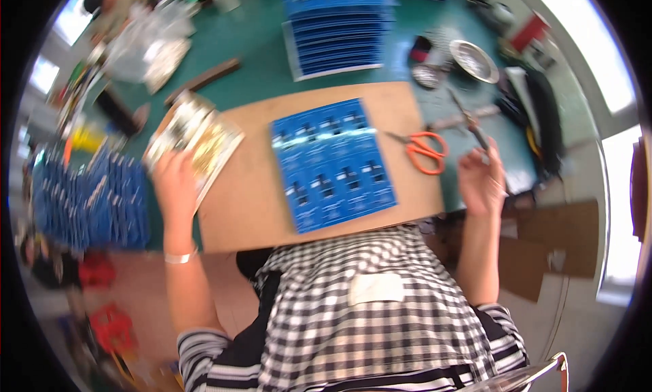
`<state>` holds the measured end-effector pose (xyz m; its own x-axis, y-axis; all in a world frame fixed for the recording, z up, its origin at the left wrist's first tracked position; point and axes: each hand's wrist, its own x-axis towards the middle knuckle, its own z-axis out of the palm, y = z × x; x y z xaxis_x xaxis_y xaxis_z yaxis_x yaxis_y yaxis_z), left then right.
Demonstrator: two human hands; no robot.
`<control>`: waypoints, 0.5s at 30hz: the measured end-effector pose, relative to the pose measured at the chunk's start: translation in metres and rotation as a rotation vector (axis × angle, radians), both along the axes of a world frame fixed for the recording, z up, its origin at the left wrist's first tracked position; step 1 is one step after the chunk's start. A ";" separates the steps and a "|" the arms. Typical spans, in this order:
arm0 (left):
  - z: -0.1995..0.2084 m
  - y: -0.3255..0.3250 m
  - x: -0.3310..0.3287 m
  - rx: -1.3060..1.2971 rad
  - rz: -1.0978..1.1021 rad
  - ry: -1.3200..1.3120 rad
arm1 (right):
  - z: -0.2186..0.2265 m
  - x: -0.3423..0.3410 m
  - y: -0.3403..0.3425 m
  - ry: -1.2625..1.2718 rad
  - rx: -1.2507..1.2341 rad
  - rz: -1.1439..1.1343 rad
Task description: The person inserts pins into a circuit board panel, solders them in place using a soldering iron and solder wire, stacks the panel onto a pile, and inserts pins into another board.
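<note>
A blue circuit board panel with rows of dark parts lies slightly turned on a brown board. Left of it is a shallow tray of small gold and silvery pieces. Over the tray's near left part, my left hand has its fingers curled down among the pieces; whatever they pinch is hidden. My right hand, right of the brown board, is closed round the dark handle of a slim pointed tool, its thin tip aimed away from me. Orange-handled scissors lie between the panel and that hand.
The brown board rests on a green table. Stacked blue panels stand at the back, more upright ones at left. A round metal dish is at far right, a plastic bag at far left, near another person.
</note>
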<state>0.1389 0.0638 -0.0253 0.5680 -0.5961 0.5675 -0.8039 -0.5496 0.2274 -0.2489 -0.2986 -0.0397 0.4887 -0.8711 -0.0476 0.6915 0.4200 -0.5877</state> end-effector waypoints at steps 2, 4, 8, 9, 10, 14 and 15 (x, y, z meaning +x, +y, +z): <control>0.005 0.003 -0.018 -0.020 -0.006 0.057 | -0.002 0.001 -0.007 -0.080 0.112 -0.009; 0.016 0.002 -0.039 -0.040 -0.019 0.091 | 0.001 0.007 -0.011 -0.113 0.213 -0.023; 0.027 -0.023 -0.110 0.032 -0.148 0.238 | -0.003 0.022 -0.034 -0.141 0.290 -0.117; 0.022 -0.028 -0.127 0.090 -0.206 0.142 | -0.006 0.024 -0.042 -0.139 0.284 -0.160; 0.023 -0.034 -0.140 0.113 -0.312 0.223 | -0.003 0.029 -0.046 -0.099 0.279 -0.176; 0.013 -0.043 -0.166 0.155 -0.363 0.354 | -0.002 0.034 -0.047 -0.121 0.290 -0.091; 0.009 -0.044 -0.166 0.161 -0.346 0.369 | -0.007 0.031 -0.045 -0.118 0.294 -0.081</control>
<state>-0.0276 0.0198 -0.0165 0.4670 -0.8472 0.2532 -0.8270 -0.3171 0.4643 -0.2179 -0.3440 -0.0462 0.4358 -0.8646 -0.2501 0.7855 0.5010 -0.3632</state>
